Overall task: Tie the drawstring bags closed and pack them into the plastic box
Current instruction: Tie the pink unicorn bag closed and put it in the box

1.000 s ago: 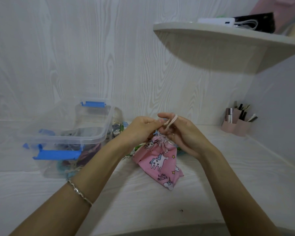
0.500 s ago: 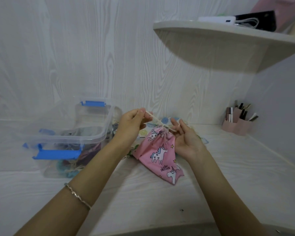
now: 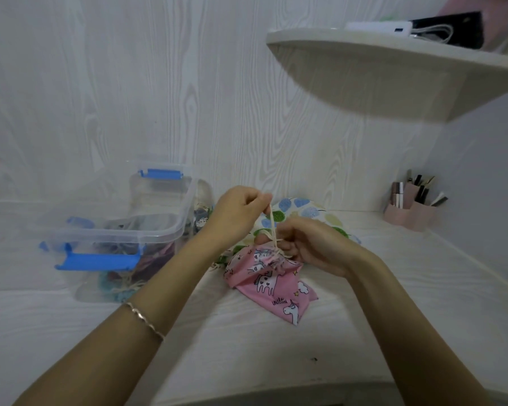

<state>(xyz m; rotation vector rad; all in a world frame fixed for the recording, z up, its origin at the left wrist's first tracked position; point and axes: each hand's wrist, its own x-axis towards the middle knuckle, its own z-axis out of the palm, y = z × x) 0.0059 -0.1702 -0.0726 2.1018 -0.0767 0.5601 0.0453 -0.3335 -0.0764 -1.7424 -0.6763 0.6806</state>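
Box (image 3: pixel 162 197) open at left, packed bags (image 3: pixel 156 257) in it — close for packing. Pink bag (image 3: pixel 272 287) lies on desk (image 3: pixel 247 353) just right of box, neck gathered. Left hand (image 3: pixel 235 213) pinches cord (image 3: pixel 272 227), drawn up; right hand (image 3: pixel 316 249) grips cord at neck — likely cinching the knot.

The right hand (image 3: pixel 311 244) covers the far side of the gathered neck of the pink bag (image 3: pixel 272 284), so how the cord (image 3: pixel 272 227) is wound there cannot be made out. The cord's upper end vanishes inside the curled fingers of the left hand (image 3: pixel 238 212). Behind the pink bag, a leaf-print bag (image 3: pixel 304 210) is mostly hidden by both hands. Left of the pink bag, the plastic box (image 3: pixel 159 236) shows only a murky heap through its clear wall, possibly dark bags with pale cords. Far right of the pink bag, the contents of the pen holder (image 3: pixel 408 213) are too small to name. High above the pink bag, the shelf (image 3: pixel 393 51) and the things on it run off the top and right edges.
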